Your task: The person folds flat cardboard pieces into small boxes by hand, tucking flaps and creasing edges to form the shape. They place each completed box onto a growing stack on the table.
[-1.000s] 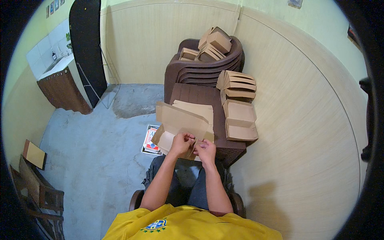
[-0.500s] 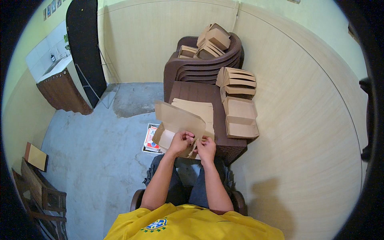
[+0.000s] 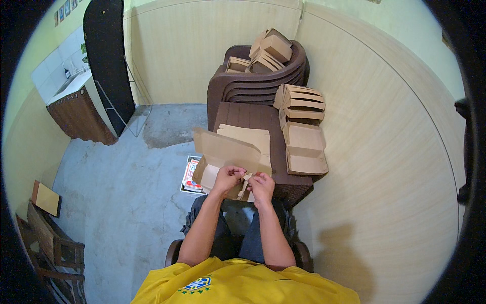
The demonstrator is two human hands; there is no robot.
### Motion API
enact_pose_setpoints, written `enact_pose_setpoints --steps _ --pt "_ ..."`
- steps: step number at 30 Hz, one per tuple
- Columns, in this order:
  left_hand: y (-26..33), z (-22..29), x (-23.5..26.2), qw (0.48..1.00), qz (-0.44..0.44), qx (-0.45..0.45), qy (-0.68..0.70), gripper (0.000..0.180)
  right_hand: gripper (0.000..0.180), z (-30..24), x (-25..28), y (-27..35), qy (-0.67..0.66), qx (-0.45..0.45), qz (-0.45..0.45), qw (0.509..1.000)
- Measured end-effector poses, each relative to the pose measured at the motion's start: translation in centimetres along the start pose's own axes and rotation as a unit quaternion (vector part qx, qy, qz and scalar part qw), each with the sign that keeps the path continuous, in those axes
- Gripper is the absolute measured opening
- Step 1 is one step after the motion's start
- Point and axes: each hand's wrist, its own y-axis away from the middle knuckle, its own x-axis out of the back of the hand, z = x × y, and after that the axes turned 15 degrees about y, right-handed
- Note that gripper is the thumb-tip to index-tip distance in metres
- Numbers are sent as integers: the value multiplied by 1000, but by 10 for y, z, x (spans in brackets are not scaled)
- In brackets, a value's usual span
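A brown cardboard box (image 3: 207,171) lies over my lap with its lid (image 3: 223,144) raised on the far side. My left hand (image 3: 229,179) is closed on the box's right part, fingers bent near the lid's corner. Close beside it, my right hand (image 3: 261,187) pinches the cardboard at the right end, where small flaps meet between the two hands. The fingers partly cover those flaps, so how they fit together cannot be seen. Beyond the box, flat cardboard blanks (image 3: 248,133) rest on a dark brown woven table (image 3: 243,112).
Folded boxes stand along the table's right side: an open box (image 3: 305,152) and a nested stack (image 3: 302,104). More boxes (image 3: 273,48) sit on stacked brown chairs (image 3: 253,86) behind. A white crate (image 3: 192,190) with printed items stands left of my knees. A wall (image 3: 374,126) borders the right.
The hands have shifted only slightly, the right one a little to the right. A pale flap now shows between the fingers, and the lid has tipped slightly left.
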Motion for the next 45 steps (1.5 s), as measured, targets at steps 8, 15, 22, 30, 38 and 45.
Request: enact_pose_setpoints --steps 8,15,22,30,38,45 --pt "5 15 13 987 -61 81 127 20 14 -13 13 -11 8 -55 -55 997" --pt "9 24 4 997 -55 22 -58 19 17 -13 12 -16 40 -52 -67 996" --pt "4 -1 3 997 -34 -15 61 18 21 -11 17 -18 -26 -37 -102 994" --pt "11 -6 -7 975 49 -98 -195 16 30 -2 7 -31 207 105 0 973" --pt "23 9 -26 960 9 -119 -253 35 25 -29 23 -33 250 247 100 931" --pt "49 18 -40 924 -63 -157 -342 43 29 -52 7 -23 332 328 171 868"
